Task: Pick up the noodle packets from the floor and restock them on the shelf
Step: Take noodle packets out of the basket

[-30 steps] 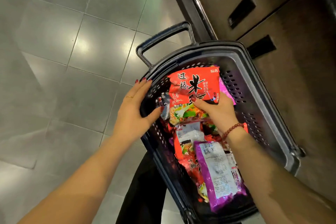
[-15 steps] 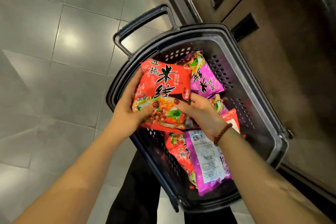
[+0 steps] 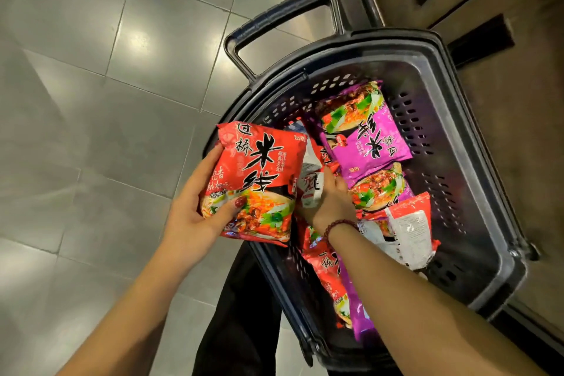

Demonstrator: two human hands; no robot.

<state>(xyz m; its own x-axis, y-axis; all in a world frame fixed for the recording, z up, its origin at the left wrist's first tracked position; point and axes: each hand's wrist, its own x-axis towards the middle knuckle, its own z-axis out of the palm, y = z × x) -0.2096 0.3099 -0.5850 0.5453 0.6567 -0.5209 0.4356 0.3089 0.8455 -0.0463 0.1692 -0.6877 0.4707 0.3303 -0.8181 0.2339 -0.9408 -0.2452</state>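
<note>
Your left hand (image 3: 189, 220) clasps the likely light, slippery red packet (image 3: 262, 174) by its side; your right hand (image 3: 332, 204) hides its grip.

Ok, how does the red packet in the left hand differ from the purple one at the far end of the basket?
The red packet is gripped by the left hand over the basket rim; the purple packet lies loose inside. The red packet's print reads upright to the camera; the purple packet's is upside down. Both show their fronts, with a noodle-bowl picture.
</note>
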